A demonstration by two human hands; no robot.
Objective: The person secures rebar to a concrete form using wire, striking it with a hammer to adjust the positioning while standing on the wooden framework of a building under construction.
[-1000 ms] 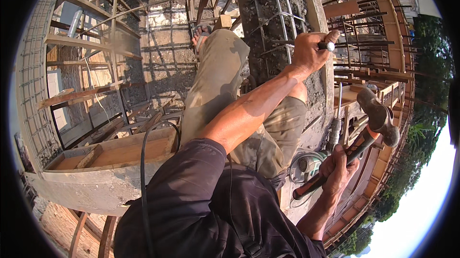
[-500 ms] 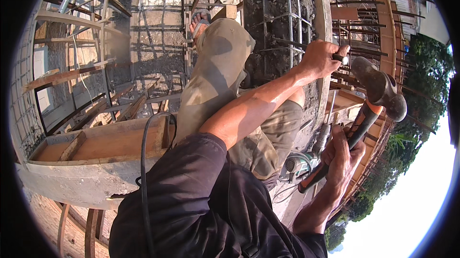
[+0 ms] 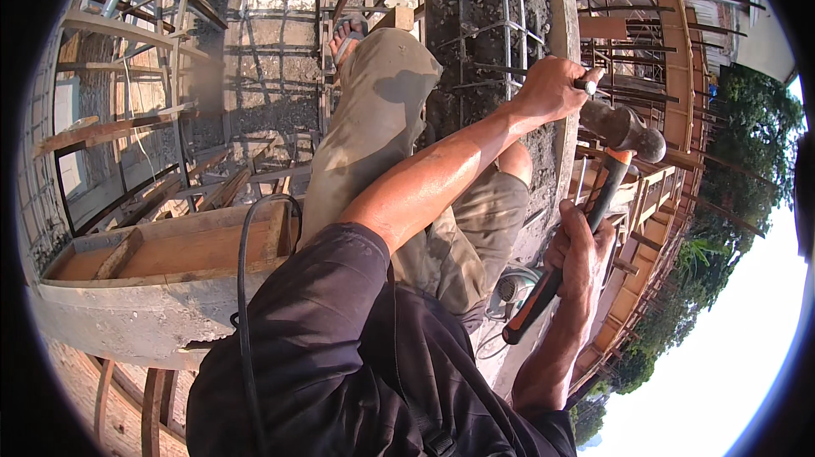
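My left hand (image 3: pixel 556 90) is closed around a dark metal chisel (image 3: pixel 504 70). The blunt round end sticks out of the fist on the right, and the shaft runs left toward rough concrete with rebar (image 3: pixel 507 11). In my right hand (image 3: pixel 581 240) is a hammer (image 3: pixel 626 131), gripped about mid-handle. Its handle is black and orange, and its heavy grey head sits just right of and below the chisel's end. Whether the two touch I cannot tell. The chisel's tip is hard to make out against the concrete.
A green power tool (image 3: pixel 512 287) lies on the concrete ledge below my right hand. A black cable (image 3: pixel 244 279) loops past my left arm. Wooden formwork (image 3: pixel 182 253) stands at the left, with scaffold and timber framing (image 3: pixel 679 58) on the right. My sandalled foot (image 3: pixel 346 36) rests ahead.
The hammer has swung left, bringing its head close to the chisel's end, and my right hand moved with it. My left hand with the chisel has shifted slightly left and up in the view.
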